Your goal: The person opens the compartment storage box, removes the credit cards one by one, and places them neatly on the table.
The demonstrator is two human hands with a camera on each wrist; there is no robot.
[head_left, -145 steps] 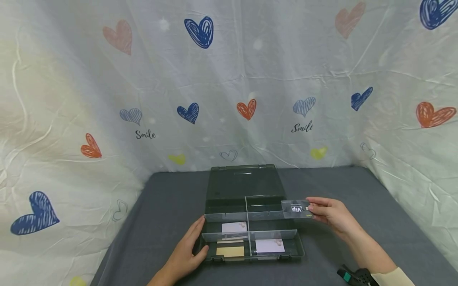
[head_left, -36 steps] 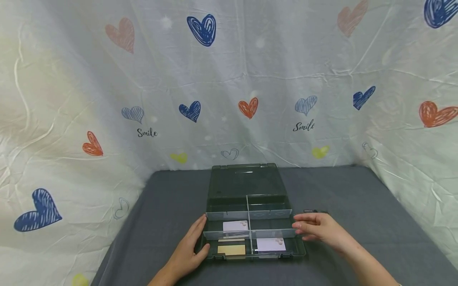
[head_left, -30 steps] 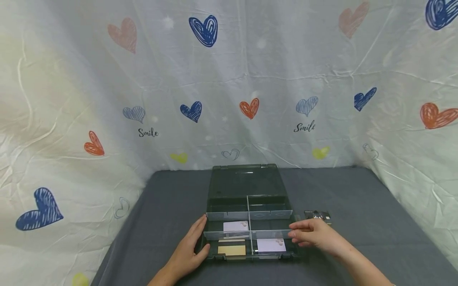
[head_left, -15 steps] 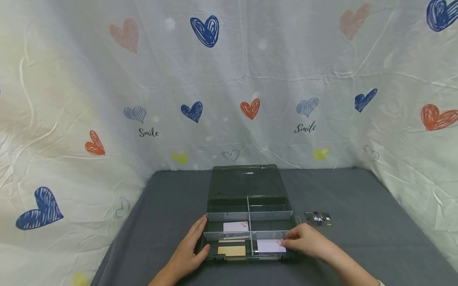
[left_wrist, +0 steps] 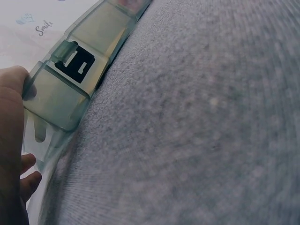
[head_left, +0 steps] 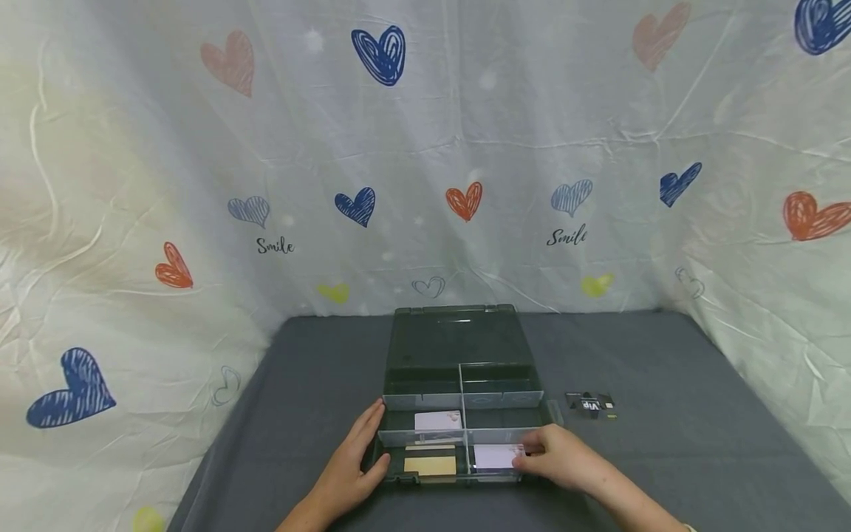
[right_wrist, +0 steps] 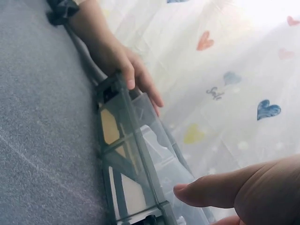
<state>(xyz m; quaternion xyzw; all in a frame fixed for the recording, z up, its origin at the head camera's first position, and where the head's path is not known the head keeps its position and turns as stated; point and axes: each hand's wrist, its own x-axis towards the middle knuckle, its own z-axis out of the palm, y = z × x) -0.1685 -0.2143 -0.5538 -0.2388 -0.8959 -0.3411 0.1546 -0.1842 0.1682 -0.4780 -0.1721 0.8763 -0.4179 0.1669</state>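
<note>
Well, from my end the right hand (head_left: 561,457) reaches in over the near right compartment of the box (head_left: 501,417), its thumb and fingers bent together around the right end of a white card (head_left: 495,457). Whether they pinch it or merely touch it I cannot tell, since the wrist view hides where they meet. That card lies in the compartment, in front of the cross divider (head_left: 495,436). I'd judge it light, thin and a bit springy, likely slick on its faces and slow to lift from a smooth floor; so I would take it by the short right edge, thumb on one face and fingers on the other, with little force, so as not to bow it. Opposite, the left hand (head_left: 346,467) rests against the box's left side, thumb apart from the fingers at the near corner, fingers nearly straight along the wall. The box looks like stiff, light plastic that could slide, so bracing at that corner makes sense to me. Around these, a tan card (head_left: 431,467) lies in the near left compartment, a second white card (head_left: 436,420) just behind it, the lid (head_left: 459,340) leans back beyond, and the VIP card (head_left: 591,406) lies to the box's right on the gray cloth (head_left: 665,443).
</note>
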